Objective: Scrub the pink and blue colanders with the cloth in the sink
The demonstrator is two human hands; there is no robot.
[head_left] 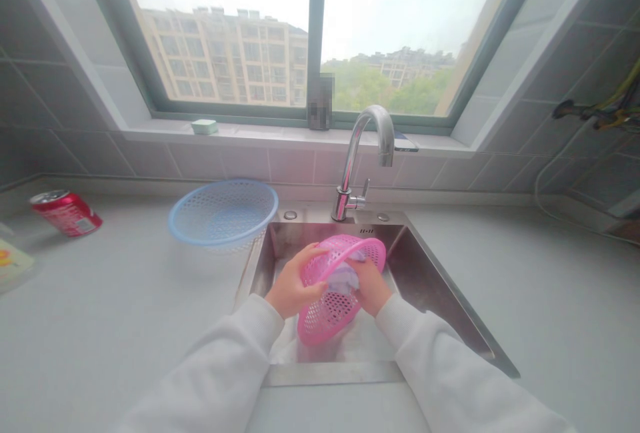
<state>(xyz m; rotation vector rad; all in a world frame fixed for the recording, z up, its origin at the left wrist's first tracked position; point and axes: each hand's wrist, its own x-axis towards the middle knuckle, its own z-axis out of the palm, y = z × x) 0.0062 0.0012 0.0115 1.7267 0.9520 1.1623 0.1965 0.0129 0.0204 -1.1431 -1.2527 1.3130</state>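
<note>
Over the sink (445,286), a pink perforated plastic basket (345,243) is tilted on its side. My left hand (295,284) is closed on its left edge, thumb toward me. My right hand (373,284) presses a pale lilac-white cloth (343,279) against the basket, fingers partly hidden by the cloth and rim. Below the cloth, another pink perforated section (330,313) slants down to the left; whether it belongs to the same basket or a second one, I cannot tell.
A chrome faucet (350,159) rises behind the sink. On the left counter stand a blue perforated basket (225,213) and a tilted-looking red can (67,213). The windowsill holds a pale green block (205,127) and a dark flat object (406,145). A hose (543,179) hangs at right.
</note>
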